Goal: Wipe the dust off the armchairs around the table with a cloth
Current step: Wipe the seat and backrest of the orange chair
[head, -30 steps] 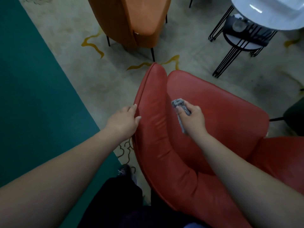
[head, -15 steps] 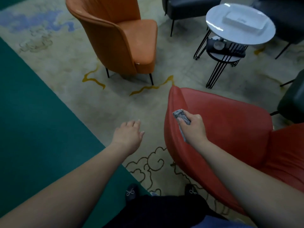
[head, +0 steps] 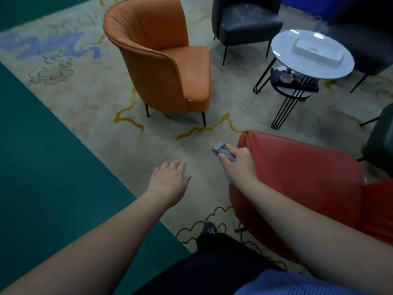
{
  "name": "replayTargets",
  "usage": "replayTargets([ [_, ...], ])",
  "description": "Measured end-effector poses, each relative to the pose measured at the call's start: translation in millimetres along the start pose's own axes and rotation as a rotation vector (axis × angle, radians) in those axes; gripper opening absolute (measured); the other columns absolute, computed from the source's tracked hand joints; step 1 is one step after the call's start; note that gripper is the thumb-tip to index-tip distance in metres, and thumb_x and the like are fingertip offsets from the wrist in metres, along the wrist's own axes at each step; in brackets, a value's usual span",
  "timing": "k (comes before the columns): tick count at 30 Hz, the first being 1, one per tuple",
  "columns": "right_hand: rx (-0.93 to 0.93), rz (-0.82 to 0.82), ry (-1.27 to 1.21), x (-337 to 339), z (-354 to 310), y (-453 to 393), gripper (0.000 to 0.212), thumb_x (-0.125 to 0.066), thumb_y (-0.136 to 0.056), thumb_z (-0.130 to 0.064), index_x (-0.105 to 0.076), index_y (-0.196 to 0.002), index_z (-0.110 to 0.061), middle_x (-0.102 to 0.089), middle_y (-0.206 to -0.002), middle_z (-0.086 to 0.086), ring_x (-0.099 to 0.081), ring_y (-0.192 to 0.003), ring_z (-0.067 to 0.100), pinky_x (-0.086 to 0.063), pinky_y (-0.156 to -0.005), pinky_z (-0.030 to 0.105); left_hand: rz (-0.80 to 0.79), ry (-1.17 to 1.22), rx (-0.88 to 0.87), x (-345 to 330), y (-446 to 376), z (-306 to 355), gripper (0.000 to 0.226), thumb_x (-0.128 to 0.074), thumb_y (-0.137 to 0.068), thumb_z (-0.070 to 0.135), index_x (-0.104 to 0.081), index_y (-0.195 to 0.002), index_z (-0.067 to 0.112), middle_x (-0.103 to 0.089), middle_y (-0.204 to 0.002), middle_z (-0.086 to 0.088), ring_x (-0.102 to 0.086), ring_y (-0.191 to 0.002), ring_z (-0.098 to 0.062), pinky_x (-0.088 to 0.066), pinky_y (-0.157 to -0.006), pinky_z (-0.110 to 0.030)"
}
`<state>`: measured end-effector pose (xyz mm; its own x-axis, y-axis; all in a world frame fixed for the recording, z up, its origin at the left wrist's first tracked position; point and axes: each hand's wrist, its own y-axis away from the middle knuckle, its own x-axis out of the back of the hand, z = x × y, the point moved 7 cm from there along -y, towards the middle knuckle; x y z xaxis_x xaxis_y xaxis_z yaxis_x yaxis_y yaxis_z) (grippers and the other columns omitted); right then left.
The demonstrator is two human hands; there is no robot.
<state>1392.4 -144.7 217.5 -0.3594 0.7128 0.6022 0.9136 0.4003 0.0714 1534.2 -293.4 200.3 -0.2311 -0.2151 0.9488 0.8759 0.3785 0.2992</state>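
Carpet point(head: 89, 99): we log a pale, patterned floor covering with yellow squiggles and a blue patch, bordered on the left by a teal floor strip point(head: 42, 167).

Red armchair point(head: 302, 177): nearest to us, at lower right, its back edge turned toward us.

Orange armchair point(head: 161, 67): upright on thin dark legs, well apart from the red one, across the carpet; pale specks show on its seat and rim.

Dark armchair point(head: 244, 20): at the top, beside the orange one, its seat marked with pale dust. We note two more dark seats at the right edge, only partly in view.

Bench point(head: 285, 45): round, white-topped, on black wire legs, between the armchairs; a white rectangular tray point(head: 308, 50) lies on it. A lower round shelf point(head: 295, 84) sits under it with small items too dim to name.

Our arms: both bare, reaching forward; dark trousers and one dark shoe point(head: 209, 229) below.

Left hand point(head: 170, 179): held over the carpet, palm down, fingers relaxed and loosely spread, touching nothing.

Right hand point(head: 238, 165): at the left edge of the red armchair's back, fingers curled round the cloth.

Cloth point(head: 223, 152): grey, bunched, gripped in the right hand, its end poking out past the fingers, just beside the red armchair's edge. We cannot tell whether it touches the leather.
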Motion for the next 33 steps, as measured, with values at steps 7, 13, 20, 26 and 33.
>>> replayTargets([
  [7,0.074,-0.048,0.092,-15.5,-33.8,-79.5,0.038,-0.062,-0.09,-0.026,-0.062,-0.127,-0.018,-0.056,-0.11,0.012,-0.057,-0.091,0.016,-0.04,-0.071,0.013,0.001,-0.002,0.04,25.0,-68.8,-25.2,0.054,-0.029,-0.099,0.047,-0.028,-0.147,0.021,-0.037,-0.149,0.001,-0.032,-0.135,-0.023,-0.031,-0.105,-0.038],
  [13,0.064,-0.092,0.095,-34.1,-49.2,-142.9,0.042,-0.061,-0.091,-0.026,-0.057,-0.131,-0.016,-0.052,-0.115,0.012,-0.05,-0.079,0.01,-0.036,-0.051,0.0,-0.008,0.011,0.074,39.7,-119.1,-50.6,0.054,-0.03,-0.099,0.047,-0.029,-0.147,0.021,-0.038,-0.148,0.0,-0.033,-0.134,-0.023,-0.031,-0.105,-0.038],
  [20,0.018,-0.085,0.112,-67.3,-69.3,-211.9,0.041,-0.061,-0.091,-0.028,-0.058,-0.131,-0.018,-0.054,-0.113,0.01,-0.054,-0.075,0.01,-0.036,-0.045,0.004,-0.072,0.025,0.032,55.6,-183.2,-98.2,0.056,-0.03,-0.099,0.048,-0.027,-0.148,0.022,-0.038,-0.149,0.001,-0.032,-0.135,-0.023,-0.03,-0.107,-0.037],
  [26,-0.057,0.058,0.163,-84.1,-83.5,-269.4,0.04,-0.063,-0.089,-0.028,-0.061,-0.128,-0.019,-0.055,-0.11,0.012,-0.051,-0.082,0.014,-0.033,-0.056,0.01,-0.109,-0.018,-0.073,85.5,-271.4,-147.0,0.057,-0.029,-0.098,0.05,-0.027,-0.148,0.023,-0.037,-0.15,0.001,-0.031,-0.137,-0.023,-0.03,-0.108,-0.04],
  [33,-0.201,0.199,0.126,-93.9,-86.8,-311.8,0.041,-0.063,-0.089,-0.03,-0.06,-0.129,-0.02,-0.044,-0.102,0.002,-0.046,-0.075,0.006,-0.036,-0.054,0.011,-0.114,-0.105,-0.243,124.3,-359.6,-159.9,0.058,-0.031,-0.097,0.052,-0.027,-0.148,0.024,-0.038,-0.149,0.002,-0.032,-0.137,-0.022,-0.031,-0.107,-0.041],
])
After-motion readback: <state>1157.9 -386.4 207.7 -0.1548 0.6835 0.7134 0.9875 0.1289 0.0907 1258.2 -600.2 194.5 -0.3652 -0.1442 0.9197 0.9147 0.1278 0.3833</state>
